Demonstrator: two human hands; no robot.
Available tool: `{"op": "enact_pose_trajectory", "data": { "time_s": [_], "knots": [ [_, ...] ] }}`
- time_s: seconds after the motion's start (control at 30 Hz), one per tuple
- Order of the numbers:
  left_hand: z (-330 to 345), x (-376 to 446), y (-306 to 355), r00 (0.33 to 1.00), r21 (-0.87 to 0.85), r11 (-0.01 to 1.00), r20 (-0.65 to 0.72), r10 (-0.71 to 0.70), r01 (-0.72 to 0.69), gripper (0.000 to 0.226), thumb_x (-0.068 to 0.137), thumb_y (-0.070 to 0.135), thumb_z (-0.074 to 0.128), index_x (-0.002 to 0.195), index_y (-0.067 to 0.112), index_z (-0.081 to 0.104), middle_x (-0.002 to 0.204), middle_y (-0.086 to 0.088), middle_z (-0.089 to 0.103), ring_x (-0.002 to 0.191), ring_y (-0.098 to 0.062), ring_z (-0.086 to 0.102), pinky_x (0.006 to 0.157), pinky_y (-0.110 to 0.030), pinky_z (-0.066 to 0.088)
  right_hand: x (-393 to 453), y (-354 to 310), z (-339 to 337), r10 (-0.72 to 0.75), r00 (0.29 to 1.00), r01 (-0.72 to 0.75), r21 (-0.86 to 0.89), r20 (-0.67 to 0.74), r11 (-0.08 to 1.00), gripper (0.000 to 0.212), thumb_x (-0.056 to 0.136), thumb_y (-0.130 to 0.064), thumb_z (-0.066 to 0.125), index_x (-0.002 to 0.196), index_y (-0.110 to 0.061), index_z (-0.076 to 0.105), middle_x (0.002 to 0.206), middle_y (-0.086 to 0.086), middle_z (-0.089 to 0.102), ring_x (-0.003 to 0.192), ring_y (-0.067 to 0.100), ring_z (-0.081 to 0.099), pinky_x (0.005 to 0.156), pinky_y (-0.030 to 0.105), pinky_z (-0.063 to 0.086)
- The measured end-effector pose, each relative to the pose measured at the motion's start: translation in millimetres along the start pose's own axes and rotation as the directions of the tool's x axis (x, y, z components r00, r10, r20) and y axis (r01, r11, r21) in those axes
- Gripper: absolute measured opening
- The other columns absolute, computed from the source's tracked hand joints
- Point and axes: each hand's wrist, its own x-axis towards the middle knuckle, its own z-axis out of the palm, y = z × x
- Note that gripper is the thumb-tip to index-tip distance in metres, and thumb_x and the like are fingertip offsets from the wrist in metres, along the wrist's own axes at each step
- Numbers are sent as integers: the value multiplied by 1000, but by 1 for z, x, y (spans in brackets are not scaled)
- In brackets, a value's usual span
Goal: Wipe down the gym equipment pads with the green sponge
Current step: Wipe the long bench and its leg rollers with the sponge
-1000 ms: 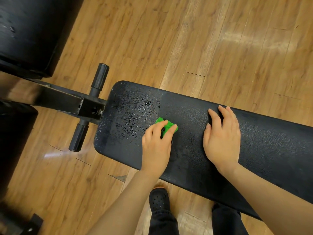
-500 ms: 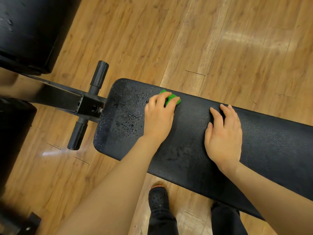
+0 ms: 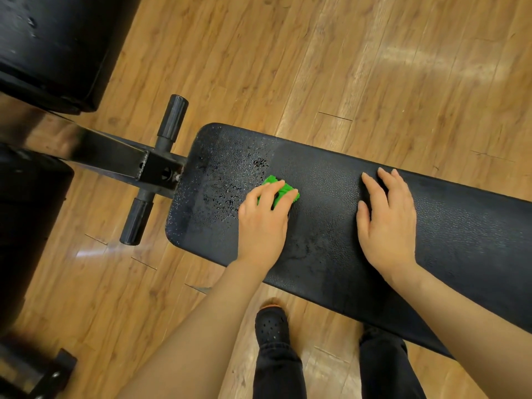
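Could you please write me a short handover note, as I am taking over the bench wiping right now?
Left hand: holds the green sponge under its fingers, pressed on the bench pad near its left end.
Right hand: lies flat and open on the pad's middle, holding nothing.
Done: hard to judge; the middle of the pad shows no droplets.
Left: droplets cover the pad's left end, left of the sponge. The other black pads at upper left also look spotted with drops.
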Motion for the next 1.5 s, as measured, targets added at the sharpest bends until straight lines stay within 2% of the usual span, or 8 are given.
{"op": "enact_pose_trajectory", "data": {
  "time_s": [0.2,0.43,0.63,0.97,1.13,1.3,1.37,1.5],
  "knots": [
    [0,-3,5,1000,-37,999,6,-25,25,42,83,0,66,121,18,65,131,-7,57,122,-32,50,84,-48,48,-60,-13,-4,-77,995,79,-26,70,997,43,93,-21,48,133,-10,54,145,19,40,139,36,29,117,48,16],
    [-1,-41,3,998,-14,998,-11,-65,64,40,84,8,54,121,22,64,131,-4,56,121,-29,49,85,-45,46,-72,-19,0,-50,994,62,-121,97,991,44,95,-22,45,138,-10,48,149,18,37,142,34,26,118,49,18],
    [-5,-89,2,995,-41,995,-7,-96,96,56,74,-4,70,123,22,61,131,-4,53,120,-28,44,87,-48,46,-73,-20,2,-49,993,64,-151,103,986,45,95,-21,43,139,-10,46,150,19,35,143,35,23,118,49,16],
    [13,-17,19,994,-39,996,-65,-88,86,40,83,5,62,120,21,65,126,-8,58,114,-29,42,80,-48,45,-75,-20,3,-45,993,64,-186,106,980,47,95,-21,43,140,-11,44,151,19,33,143,34,22,118,49,15],
    [7,-51,23,992,-46,992,-47,-118,116,44,81,5,64,121,23,64,127,-5,58,116,-28,43,81,-48,46,-75,-21,4,-50,995,66,-180,92,981,46,94,-21,43,140,-11,45,151,19,34,143,34,22,118,48,15],
    [2,-116,19,998,-62,996,19,-65,66,46,84,6,62,127,23,58,129,-5,55,116,-30,46,89,-47,47,-75,-20,4,-59,995,71,-174,76,982,46,95,-21,42,139,-11,46,150,18,34,143,35,23,118,48,15],
    [2,-117,19,998,-56,997,19,-58,59,47,81,6,65,125,22,59,128,-6,54,114,-30,46,88,-46,47,-75,-20,4,-62,995,74,-173,72,982,45,95,-21,43,139,-11,46,150,18,34,143,35,23,118,48,15],
    [2,-93,26,998,-82,995,21,-54,56,38,86,15,53,122,21,63,125,-5,56,113,-28,42,80,-46,45,-75,-20,5,-61,996,71,-169,69,983,45,95,-21,42,139,-11,46,151,18,34,143,35,23,119,47,15]
  ]
}}
